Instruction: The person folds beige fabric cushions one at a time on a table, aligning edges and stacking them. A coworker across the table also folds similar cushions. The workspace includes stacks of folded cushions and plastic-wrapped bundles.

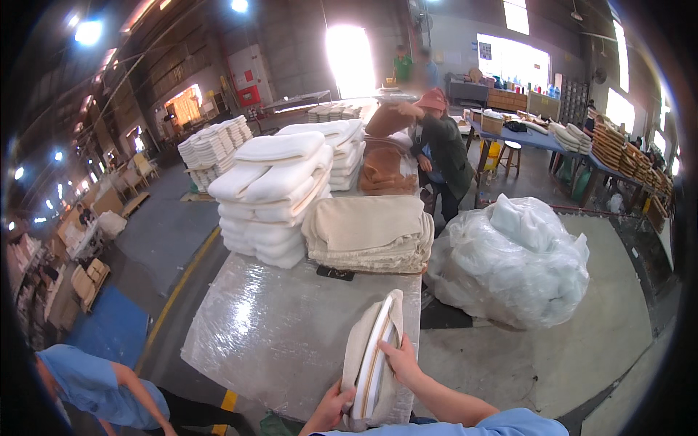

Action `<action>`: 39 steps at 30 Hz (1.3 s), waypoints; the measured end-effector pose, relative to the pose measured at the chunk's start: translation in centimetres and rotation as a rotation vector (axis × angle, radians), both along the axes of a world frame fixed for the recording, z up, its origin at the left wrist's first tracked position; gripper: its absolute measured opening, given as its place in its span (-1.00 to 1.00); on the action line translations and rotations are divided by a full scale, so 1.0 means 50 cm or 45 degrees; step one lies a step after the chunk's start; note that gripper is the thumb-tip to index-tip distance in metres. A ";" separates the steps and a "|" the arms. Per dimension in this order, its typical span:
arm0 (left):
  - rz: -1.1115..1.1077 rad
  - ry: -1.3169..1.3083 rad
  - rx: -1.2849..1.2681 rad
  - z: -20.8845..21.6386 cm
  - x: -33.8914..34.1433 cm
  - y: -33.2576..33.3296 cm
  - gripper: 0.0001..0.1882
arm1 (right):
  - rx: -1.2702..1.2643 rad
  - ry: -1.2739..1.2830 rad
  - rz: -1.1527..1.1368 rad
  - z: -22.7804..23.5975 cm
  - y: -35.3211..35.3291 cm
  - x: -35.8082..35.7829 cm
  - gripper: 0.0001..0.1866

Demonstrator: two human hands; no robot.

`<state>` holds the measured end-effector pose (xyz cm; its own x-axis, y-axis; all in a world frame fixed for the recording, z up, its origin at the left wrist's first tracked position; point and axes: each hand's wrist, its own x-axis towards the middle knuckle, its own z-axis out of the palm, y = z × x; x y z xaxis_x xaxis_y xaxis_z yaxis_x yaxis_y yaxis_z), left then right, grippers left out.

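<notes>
Head view: a plastic-covered table (251, 320) stands in a workshop. On it are one pile of folded beige covers (367, 236) and two white pad stacks. Over its near end, the left hand (329, 408) and right hand (403, 365) both grip one beige cushion cover (369, 363), partly closed around its sides.

No Readable Lettering

No text, label, number or sign can be read. A dark flat piece (335, 273) lies between the left and right edges of the plastic-covered table (251, 320); it shows small pale marks, too blurred to make out. On the far wall, a red box (249, 95) and the small red panel (249, 75) above it are too small to tell whether they bear words. The same goes for the dark poster (485, 51) at the left edge of the bright window (520, 62).
</notes>
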<state>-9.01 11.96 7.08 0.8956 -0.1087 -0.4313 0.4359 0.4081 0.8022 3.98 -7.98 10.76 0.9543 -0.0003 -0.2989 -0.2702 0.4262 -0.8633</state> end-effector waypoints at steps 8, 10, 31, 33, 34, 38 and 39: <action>-0.033 0.066 -0.358 0.064 0.066 -0.037 -0.44 | -0.046 -0.136 -0.275 -0.027 0.049 0.049 -0.71; -0.009 0.117 -0.277 0.076 0.070 -0.045 -0.45 | 0.059 -0.104 -0.291 -0.040 0.038 0.041 -0.72; -0.188 -0.733 1.082 0.093 0.512 -0.181 -0.20 | -0.853 -0.224 -0.153 0.026 -0.075 0.182 -0.59; -0.204 -0.745 1.109 0.102 0.524 -0.225 -0.27 | -0.899 -0.258 -0.295 -0.011 -0.111 0.190 -0.76; -0.191 -0.748 1.123 0.102 0.528 -0.230 -0.33 | -0.779 -0.219 -0.323 -0.014 -0.111 0.199 -0.79; -0.197 -0.791 1.183 0.113 0.537 -0.251 -0.51 | -0.265 -0.148 -0.420 -0.036 -0.123 0.199 -0.81; -0.218 -0.812 1.196 0.117 0.540 -0.260 -0.54 | -0.190 -0.184 -0.472 -0.044 -0.128 0.196 -0.79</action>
<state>17.97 -1.06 12.93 0.9847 -0.1256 0.1206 -0.1674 -0.4935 0.8535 13.76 -14.39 8.57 0.9135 -0.3845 -0.1328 0.0061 0.3392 -0.9407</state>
